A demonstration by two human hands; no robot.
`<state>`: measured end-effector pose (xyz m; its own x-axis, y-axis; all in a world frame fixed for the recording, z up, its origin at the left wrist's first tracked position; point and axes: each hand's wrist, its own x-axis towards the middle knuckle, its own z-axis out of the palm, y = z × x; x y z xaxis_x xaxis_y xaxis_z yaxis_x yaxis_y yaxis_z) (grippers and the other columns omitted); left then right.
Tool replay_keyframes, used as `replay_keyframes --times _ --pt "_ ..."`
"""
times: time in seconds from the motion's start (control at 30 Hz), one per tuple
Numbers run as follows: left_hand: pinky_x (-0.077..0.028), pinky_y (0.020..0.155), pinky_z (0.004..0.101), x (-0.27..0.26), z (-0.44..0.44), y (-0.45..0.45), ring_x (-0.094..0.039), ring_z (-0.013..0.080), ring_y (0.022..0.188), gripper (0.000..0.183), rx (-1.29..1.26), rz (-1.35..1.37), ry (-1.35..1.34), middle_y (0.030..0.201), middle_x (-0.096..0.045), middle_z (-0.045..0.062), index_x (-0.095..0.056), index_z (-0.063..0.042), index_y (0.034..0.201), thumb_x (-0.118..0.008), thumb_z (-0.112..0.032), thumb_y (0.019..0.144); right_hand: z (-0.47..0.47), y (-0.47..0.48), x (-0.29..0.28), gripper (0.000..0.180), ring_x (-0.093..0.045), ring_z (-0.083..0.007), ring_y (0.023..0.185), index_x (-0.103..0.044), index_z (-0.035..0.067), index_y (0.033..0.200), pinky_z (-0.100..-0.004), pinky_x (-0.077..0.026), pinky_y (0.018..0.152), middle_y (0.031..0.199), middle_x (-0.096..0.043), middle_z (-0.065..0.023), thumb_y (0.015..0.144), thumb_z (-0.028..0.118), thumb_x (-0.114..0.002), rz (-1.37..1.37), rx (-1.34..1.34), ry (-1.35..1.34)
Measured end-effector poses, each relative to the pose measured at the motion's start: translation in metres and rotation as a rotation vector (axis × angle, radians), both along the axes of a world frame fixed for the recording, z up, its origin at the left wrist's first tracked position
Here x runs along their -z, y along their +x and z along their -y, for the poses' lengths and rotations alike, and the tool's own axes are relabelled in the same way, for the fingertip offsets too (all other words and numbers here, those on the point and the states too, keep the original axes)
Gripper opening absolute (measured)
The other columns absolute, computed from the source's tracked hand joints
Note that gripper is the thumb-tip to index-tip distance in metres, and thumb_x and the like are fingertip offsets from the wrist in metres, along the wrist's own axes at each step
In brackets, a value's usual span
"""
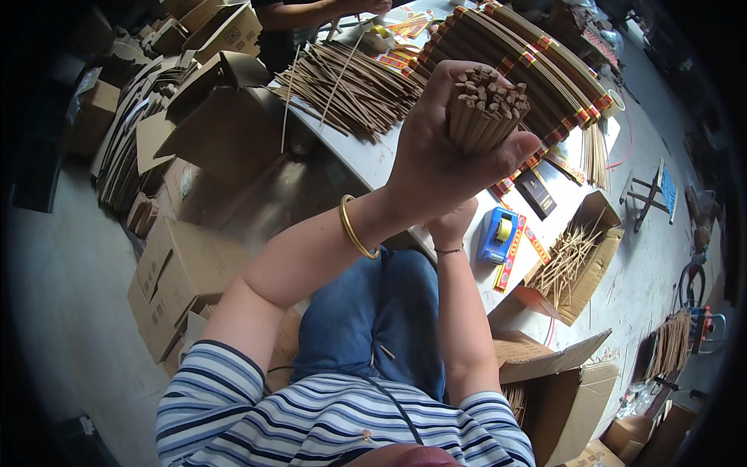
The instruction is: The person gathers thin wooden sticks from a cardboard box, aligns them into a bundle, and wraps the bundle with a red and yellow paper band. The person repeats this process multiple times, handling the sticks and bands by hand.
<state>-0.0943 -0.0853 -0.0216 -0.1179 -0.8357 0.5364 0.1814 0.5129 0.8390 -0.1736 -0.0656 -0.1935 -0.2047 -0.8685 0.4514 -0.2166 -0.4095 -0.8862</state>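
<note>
My left hand, with a gold bangle at the wrist, is raised over the table and wrapped around a bundle of brown incense sticks. The bundle's cut ends face up toward me and look slightly uneven. Lower down is my right hand, partly covered by the left; its fingers are hidden, and whether it grips the bundle's lower part cannot be seen. A blue tape dispenser with yellowish tape stands beside it on the white table. Red and gold label strips lie next to the dispenser.
Loose sticks are heaped at the table's far left, near another person's arm. Banded bundles are stacked at the back right. A dark box lies nearer. Off the right edge, a carton holds thin sticks. Cartons crowd the left.
</note>
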Motion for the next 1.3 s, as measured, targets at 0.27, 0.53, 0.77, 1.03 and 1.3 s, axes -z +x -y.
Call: replay_keyframes --times 0.27,0.53,0.77,1.03,1.3 --pt "-0.05 0.065 0.021 0.014 -0.004 -0.001 -0.059 0.0045 0.072 0.03 -0.043 -0.028 -0.132 0.079 -0.064 0.0 -0.059 -0.006 0.099 -0.08 -0.021 0.084 0.0 -0.002 0.0 0.03 -0.067 -0.0168 0.072 -0.064 -0.001 0.102 -0.0302 -0.051 0.068 0.078 -0.07 -0.0102 0.078 0.009 -0.077 0.018 -0.144 -0.039" --pt "-0.057 0.071 0.0237 0.004 0.0 0.021 -0.065 0.0065 0.085 0.038 0.284 0.064 -0.04 0.091 -0.068 0.001 -0.06 -0.006 0.105 -0.084 -0.016 0.078 0.006 -0.017 -0.003 0.032 -0.067 -0.0156 0.088 -0.066 0.0 0.105 -0.03 -0.051 0.079 0.092 -0.071 -0.0057 0.077 0.009 -0.078 0.123 -0.419 0.273" --pt "-0.055 0.067 0.0253 0.001 -0.001 0.018 -0.065 0.0102 0.07 0.031 0.396 -0.007 0.129 0.074 -0.064 0.002 -0.062 -0.003 0.103 -0.081 -0.015 0.082 0.003 -0.018 -0.028 0.022 -0.061 -0.0115 0.066 -0.063 0.0 0.091 -0.0251 -0.046 0.058 0.072 -0.064 -0.0031 0.078 0.011 -0.077 0.235 -0.571 0.254" --pt "-0.048 0.049 0.0231 0.046 -0.05 0.032 -0.054 0.009 0.053 0.025 0.9 -0.452 0.484 0.064 -0.051 0.003 -0.049 -0.004 0.101 -0.064 -0.023 0.095 -0.088 -0.024 -0.059 0.052 -0.054 -0.0128 0.055 -0.055 -0.001 0.098 -0.0259 -0.043 0.051 0.065 -0.054 -0.0033 0.075 0.035 -0.084 0.729 -1.314 0.796" --pt "-0.046 0.052 0.0227 0.055 -0.111 0.047 -0.054 0.0073 0.054 0.016 0.56 -0.301 0.592 0.066 -0.052 -0.001 -0.053 -0.005 0.095 -0.061 -0.019 0.097 -0.093 -0.019 -0.161 0.032 -0.061 -0.0143 0.096 -0.056 0.007 0.127 -0.0303 -0.048 0.085 0.112 -0.061 -0.0086 0.1 0.023 -0.055 0.037 -0.234 -0.124"
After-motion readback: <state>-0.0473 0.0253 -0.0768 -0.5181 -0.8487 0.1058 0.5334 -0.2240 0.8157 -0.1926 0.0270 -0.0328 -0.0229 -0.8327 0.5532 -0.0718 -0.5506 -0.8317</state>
